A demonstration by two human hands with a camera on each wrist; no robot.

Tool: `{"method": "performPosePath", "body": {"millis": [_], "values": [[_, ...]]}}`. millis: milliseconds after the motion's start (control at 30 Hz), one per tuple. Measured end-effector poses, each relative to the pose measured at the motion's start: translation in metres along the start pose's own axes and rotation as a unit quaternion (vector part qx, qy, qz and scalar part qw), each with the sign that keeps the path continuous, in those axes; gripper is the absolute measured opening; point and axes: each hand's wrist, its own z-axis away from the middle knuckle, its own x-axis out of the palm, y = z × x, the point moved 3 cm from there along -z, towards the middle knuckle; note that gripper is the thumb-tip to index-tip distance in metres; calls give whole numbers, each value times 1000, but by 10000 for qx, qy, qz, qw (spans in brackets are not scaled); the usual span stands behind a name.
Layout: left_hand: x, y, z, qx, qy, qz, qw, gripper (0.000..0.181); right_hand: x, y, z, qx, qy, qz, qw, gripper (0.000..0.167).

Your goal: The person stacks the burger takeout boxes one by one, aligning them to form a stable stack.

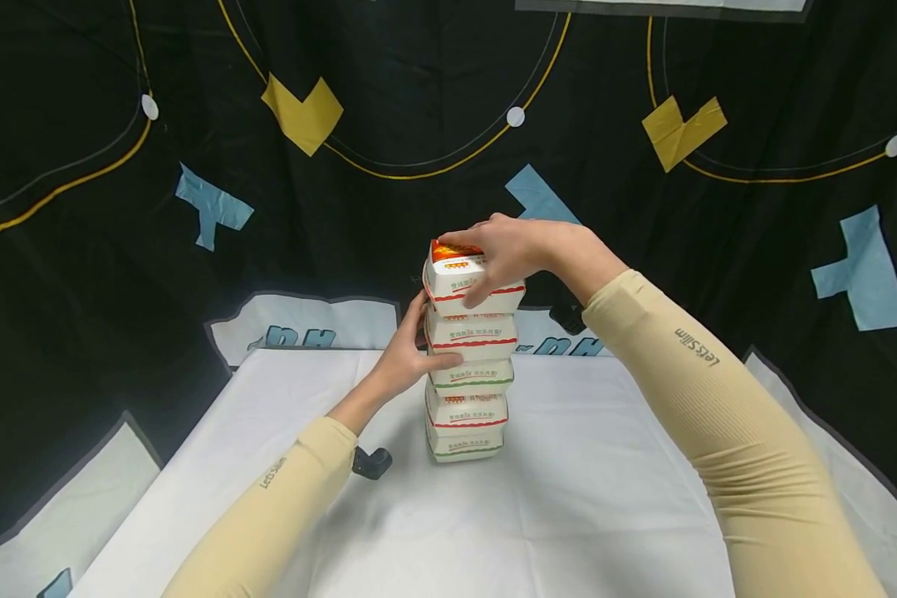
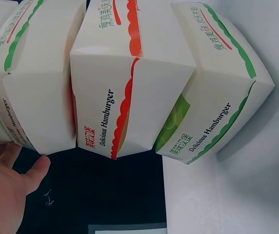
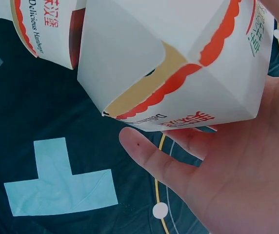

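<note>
Several white cardboard hamburger boxes (image 1: 471, 335) stand in one tall, slightly uneven stack, with red or green scalloped bands. My right hand (image 1: 519, 249) holds the top hamburger box (image 1: 448, 278) from above, thumb on its front and fingers over its orange-red top. In the right wrist view that box (image 3: 178, 63) sits tilted against the hand (image 3: 203, 165), and some fingers are hidden behind it. My left hand (image 1: 407, 353) rests against the stack's left side, thumb spread across the front. The left wrist view shows its fingertips (image 2: 39, 168) at the edge of an upper box (image 2: 37, 107).
A white cloth covers the table (image 1: 568, 515) under the stack. Behind hangs a black backdrop (image 1: 419, 83) with yellow tape (image 1: 302, 112) and blue tape (image 1: 213, 203). Dark wrist devices (image 1: 372, 463) show beside both forearms.
</note>
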Motion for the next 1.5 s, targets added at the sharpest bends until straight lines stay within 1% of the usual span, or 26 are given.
{"method": "performPosePath", "body": {"millis": [200,300,433,567,667,767,900,1200,1500], "values": [[0,4,-2,-78,-59,29,9999,106,0,0,1,34,-8,-104,9999,95],[-1,10,0,-161,-102,67,9998,106,1,0,1,10,-32,-201,9998,95],[-1,15,3,-195,-137,67,9997,107,1,-1,2,-88,-11,-128,9999,97],[0,10,1,-77,-65,22,9999,106,-1,-1,3,-107,49,-17,9999,97],[0,5,1,-52,1,6,10000,105,-1,-2,3,-95,23,-63,9999,98],[-1,3,2,-24,14,35,10000,104,-1,-2,3,-83,-12,-118,9999,98],[-2,4,2,29,-1,76,10000,104,-1,-3,3,-106,5,-135,9999,99],[0,3,1,-3,24,91,10000,103,-2,-2,5,-182,34,-204,9996,99],[-1,5,0,66,48,111,9999,100,-3,-2,6,-253,98,-179,9995,98]]}}
